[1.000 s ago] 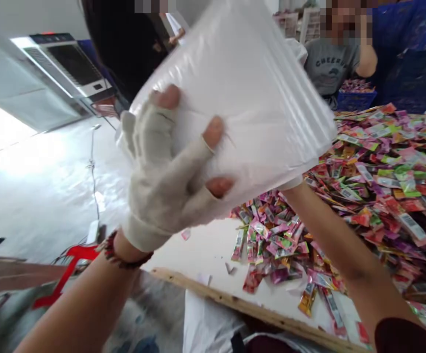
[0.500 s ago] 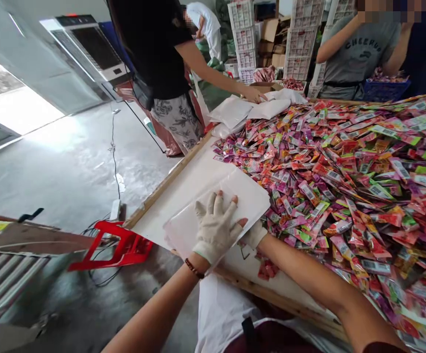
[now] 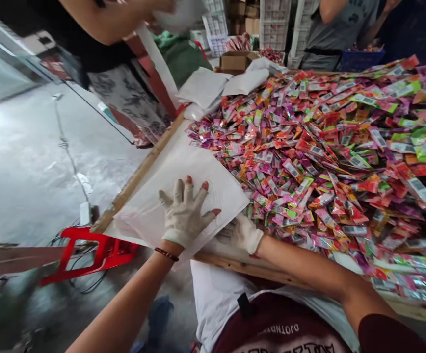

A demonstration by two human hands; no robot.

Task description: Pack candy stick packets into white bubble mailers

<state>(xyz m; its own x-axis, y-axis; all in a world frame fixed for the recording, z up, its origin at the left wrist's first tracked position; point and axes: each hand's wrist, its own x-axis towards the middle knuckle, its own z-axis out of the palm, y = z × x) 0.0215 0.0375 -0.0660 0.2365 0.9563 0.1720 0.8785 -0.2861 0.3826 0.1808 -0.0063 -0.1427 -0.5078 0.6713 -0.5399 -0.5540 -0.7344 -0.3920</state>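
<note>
My left hand (image 3: 185, 213), in a fingertipless white glove, lies flat with its fingers spread on a white plastic bag (image 3: 213, 179) at the table's near left corner. Bare fingertips show beyond the glove. My right hand (image 3: 246, 233), gloved too, is at the bag's right edge, low on the table beside the heap. Its fingertips are hidden at that edge, so I cannot make out whether they hold anything. Just beyond it spreads a big heap of small colourful sachets (image 3: 308, 152), red, purple, orange and green, some with barcodes.
More white bags (image 3: 203, 88) lie at the table's far left corner, by a co-worker in black (image 3: 98, 29). A wooden rim (image 3: 139, 171) edges the table. Below left is a red plastic stool (image 3: 88, 255). Behind stand a cardboard box (image 3: 235, 61), stacked crates (image 3: 275, 24) and another person (image 3: 338, 29).
The view has shifted, so the table appears further left. The co-worker's hands have risen from the far bags with something pale. More of my right hand now shows beside the bag's edge.
</note>
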